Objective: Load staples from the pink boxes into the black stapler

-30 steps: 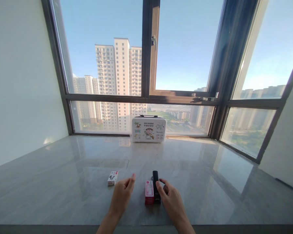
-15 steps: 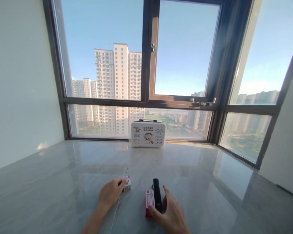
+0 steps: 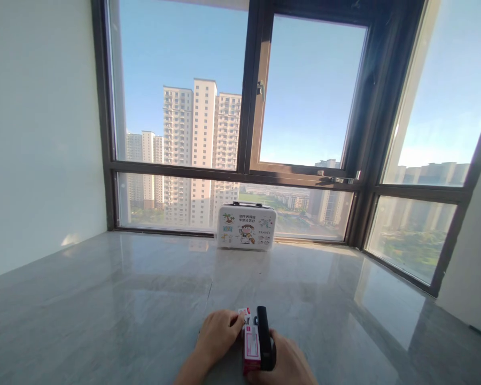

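Low in the middle of the head view, my left hand [image 3: 219, 334] is closed on a small white box [image 3: 247, 312] with red print, mostly covered by the fingers. That box sits against the far end of a pink-and-white box [image 3: 252, 342]. Along its right side lies a black stapler [image 3: 264, 334], side by side with it. My right hand [image 3: 289, 359] wraps round the stapler from the right, its thumb at the near end of the pink-and-white box. Some right-hand fingers are hidden behind the stapler.
A white carry case [image 3: 246, 227] with cartoon prints and a dark handle stands at the back, against the window [image 3: 176, 168]. Glossy grey stone [image 3: 116, 305] forms the surface. A white wall [image 3: 40, 133] borders it on the left.
My left hand has brought the small white box rightward to the pink-and-white box. My right hand has closed round the stapler and that box. The view has shifted slightly.
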{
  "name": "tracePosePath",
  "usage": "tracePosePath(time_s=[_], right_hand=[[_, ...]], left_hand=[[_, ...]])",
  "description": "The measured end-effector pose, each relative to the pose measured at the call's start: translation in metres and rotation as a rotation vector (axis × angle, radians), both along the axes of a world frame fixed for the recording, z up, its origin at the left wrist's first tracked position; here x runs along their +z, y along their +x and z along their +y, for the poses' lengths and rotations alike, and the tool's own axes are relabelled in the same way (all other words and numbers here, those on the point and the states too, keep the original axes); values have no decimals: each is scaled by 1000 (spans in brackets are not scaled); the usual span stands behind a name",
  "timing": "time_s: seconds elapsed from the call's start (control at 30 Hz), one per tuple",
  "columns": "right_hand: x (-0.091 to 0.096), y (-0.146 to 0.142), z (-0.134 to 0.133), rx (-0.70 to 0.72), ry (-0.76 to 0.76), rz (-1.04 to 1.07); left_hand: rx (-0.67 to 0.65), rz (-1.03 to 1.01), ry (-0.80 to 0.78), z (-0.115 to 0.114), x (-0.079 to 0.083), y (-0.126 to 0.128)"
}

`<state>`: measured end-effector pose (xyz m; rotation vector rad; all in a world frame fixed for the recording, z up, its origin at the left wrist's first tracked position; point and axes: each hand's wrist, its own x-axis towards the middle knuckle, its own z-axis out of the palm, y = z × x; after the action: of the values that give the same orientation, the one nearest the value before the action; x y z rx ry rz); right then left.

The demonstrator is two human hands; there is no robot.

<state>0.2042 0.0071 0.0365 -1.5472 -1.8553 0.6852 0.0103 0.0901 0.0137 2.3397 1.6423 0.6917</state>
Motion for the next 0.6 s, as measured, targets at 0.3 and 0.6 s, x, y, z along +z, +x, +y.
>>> tracePosePath(time_s=[0.3,0.6], right_hand=[[0,10,9,155,36,-25],[5,86,-4,-2,-31,-24]], left_hand=[[-45,27,33,-1,-3,8],[-74,9,-77,-1,1,103]])
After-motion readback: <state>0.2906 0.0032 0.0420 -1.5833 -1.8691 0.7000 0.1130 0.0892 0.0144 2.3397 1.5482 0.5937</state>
